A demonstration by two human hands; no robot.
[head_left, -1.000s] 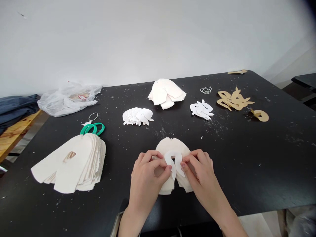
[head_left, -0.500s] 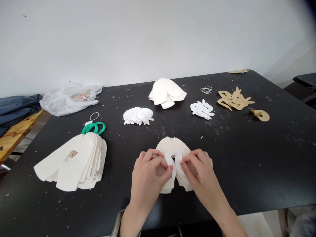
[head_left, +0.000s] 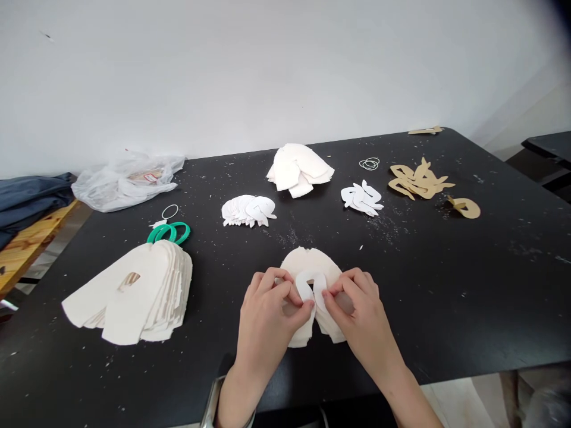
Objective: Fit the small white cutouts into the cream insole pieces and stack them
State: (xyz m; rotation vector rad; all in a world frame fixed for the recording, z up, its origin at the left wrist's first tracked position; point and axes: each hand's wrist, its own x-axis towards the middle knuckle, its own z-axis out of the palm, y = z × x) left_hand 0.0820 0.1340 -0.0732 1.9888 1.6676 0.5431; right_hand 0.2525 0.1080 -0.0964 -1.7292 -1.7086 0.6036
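Note:
A white horseshoe-shaped cutout lies over the middle of a cream fabric-like piece, which has a rounded top and a slit at the bottom. My left hand pinches the cutout's left leg between thumb and index finger. On the other side, my right hand pinches its right leg the same way. Through the cutout's arch a small dark opening shows. Fingers cover parts of both legs and the sides of the cream piece.
A thick stack of cream pieces sits at the left below green rings. Beyond my hands lie white cutouts, more white cutouts, another cream pile, tan cutouts and a clear plastic bag.
The legs of the white cutout have come closer together, with my right hand shifting slightly left. Both hands keep their pinch. The whole view has shifted a little.

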